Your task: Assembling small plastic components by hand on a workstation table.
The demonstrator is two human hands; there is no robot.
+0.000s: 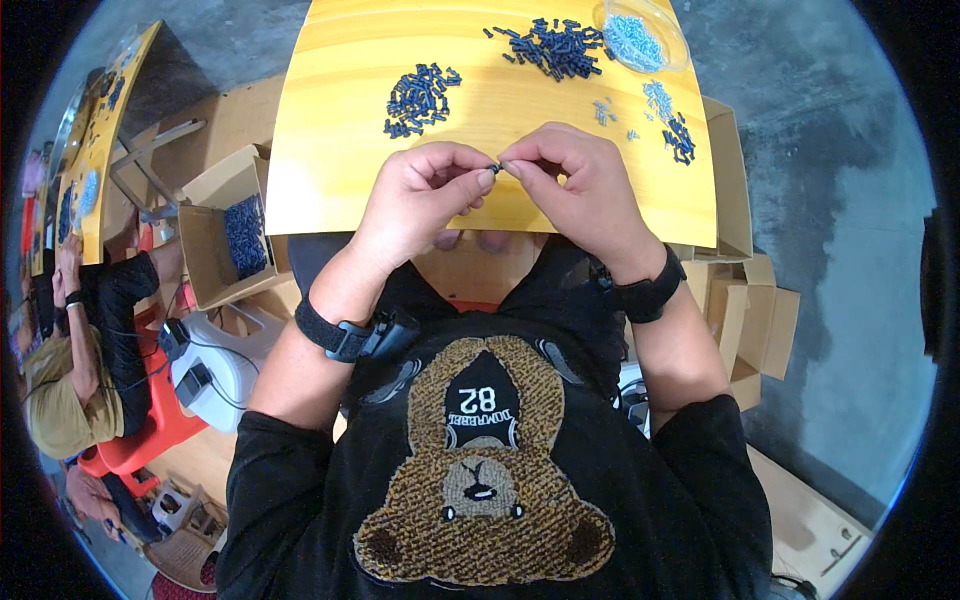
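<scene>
Over the near part of the yellow table (330, 180), my two hands meet fingertip to fingertip. My left hand (425, 190) is closed in a pinch on a small dark piece (495, 169). My right hand (580, 185) pinches at the other end of it, and whatever lies between its thumb and finger is too small to make out. Beyond my left hand is a pile of small black pieces (420, 100). A larger pile of black pieces (555, 48) lies farther off. Small silvery pieces (657, 98) and a few black pieces (679, 140) are beyond my right hand.
A clear round tub (680, 52) of pale blue pieces stands at the far right corner. An open cardboard box (200, 215) with dark pieces sits left of the table; more cardboard boxes (735, 320) are at the right. Another person (65, 390) sits at the left, near a white stool (225, 365).
</scene>
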